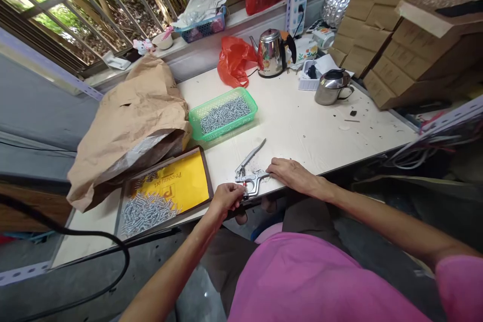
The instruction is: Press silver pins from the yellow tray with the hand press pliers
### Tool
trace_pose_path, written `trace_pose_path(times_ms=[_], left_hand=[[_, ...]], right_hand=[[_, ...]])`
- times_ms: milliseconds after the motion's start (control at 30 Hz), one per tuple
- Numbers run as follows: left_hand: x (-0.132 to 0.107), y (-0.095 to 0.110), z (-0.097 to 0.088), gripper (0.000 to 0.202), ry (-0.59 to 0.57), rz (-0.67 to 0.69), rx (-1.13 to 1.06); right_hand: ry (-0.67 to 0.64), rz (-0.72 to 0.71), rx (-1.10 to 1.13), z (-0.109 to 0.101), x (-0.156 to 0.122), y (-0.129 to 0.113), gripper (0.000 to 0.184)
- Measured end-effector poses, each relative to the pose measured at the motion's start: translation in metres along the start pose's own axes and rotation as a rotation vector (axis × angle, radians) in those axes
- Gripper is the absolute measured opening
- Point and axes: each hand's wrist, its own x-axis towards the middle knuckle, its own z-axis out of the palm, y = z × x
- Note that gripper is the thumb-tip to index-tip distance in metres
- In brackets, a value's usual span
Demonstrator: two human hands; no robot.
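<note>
so from where i'm standing, the person in the pink shirt (287, 276) has both hands on the job at the table's (287, 126) near edge. the metal hand tool (257, 179) lies there between them, just in front of the body, its long lever sticking up and away toward the back of the table.

the left hand (228, 197) has its thumb and fingers bunched together at the tool's lower end, by a little red bit. can't tell whether they're pinched on the tool itself or on some small part, the fingers hide it. the right hand (287, 171) rests low over the tabletop with its fingertips at the tool's right end, and i can't tell if they're really clamped on it or only steadying it.

handling-wise, looks like solid metal, so i'd guess stiff, fairly weighty for its size, a bit slick, and not fragile. best hold is probably the curved frame, keeping fingers out of the gap by the spring and lever.

the little metal pins in the green basket (228, 132) and the shiny pieces (149, 214) in the tray (206, 173) look light, hard and rolly, so fingertips only i'd say.
</note>
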Motion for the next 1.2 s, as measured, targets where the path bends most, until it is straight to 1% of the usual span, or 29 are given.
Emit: trace_pose_path(times_ms=[67, 133, 233, 300, 367, 467, 567, 667, 800, 967, 1067, 1133, 1200], left_hand=[[0.000, -0.001, 0.000, 0.025, -0.001, -0.011, 0.017], [0.000, -0.001, 0.001, 0.026, 0.011, -0.032, 0.037], [0.000, -0.001, 0.002, 0.027, 0.020, -0.033, 0.038], [-0.001, 0.000, 0.002, 0.028, 0.016, -0.022, 0.029], [-0.001, 0.000, 0.003, 0.027, 0.015, -0.015, 0.026], [-0.001, 0.000, 0.004, 0.025, 0.023, -0.014, 0.031], [-0.001, 0.000, 0.004, 0.023, 0.026, -0.006, 0.043], [-0.002, 0.001, 0.003, 0.025, 0.010, -0.004, 0.027], [-0.001, 0.002, 0.004, 0.026, -0.012, -0.034, 0.023], [0.000, -0.001, 0.006, 0.020, 0.006, -0.054, 0.010], [0.001, -0.003, 0.008, 0.017, 0.023, -0.053, -0.009], [0.000, -0.004, 0.008, 0.017, 0.037, -0.053, -0.009], [0.000, -0.003, 0.009, 0.017, 0.047, -0.060, -0.003]], right_hand=[[0.000, 0.007, -0.007, -0.003, -0.001, 0.000, 0.023], [-0.023, -0.016, 0.022, -0.008, 0.001, 0.002, 0.023], [-0.004, -0.057, 0.051, -0.017, 0.017, 0.012, 0.026], [0.049, -0.061, -0.033, -0.022, 0.035, 0.019, 0.026], [0.064, -0.074, -0.162, -0.025, 0.055, 0.026, 0.025], [0.011, -0.131, -0.288, -0.027, 0.080, 0.033, 0.021], [-0.022, -0.172, -0.327, -0.026, 0.092, 0.039, 0.022], [-0.018, -0.186, -0.329, -0.025, 0.093, 0.043, 0.021], [-0.012, -0.175, -0.339, -0.026, 0.093, 0.043, 0.020], [-0.013, -0.151, -0.334, -0.025, 0.092, 0.041, 0.020], [-0.011, -0.145, -0.294, -0.026, 0.086, 0.041, 0.020], [-0.018, -0.172, -0.260, -0.029, 0.079, 0.040, 0.026], [-0.044, -0.211, -0.238, -0.033, 0.072, 0.040, 0.044]])
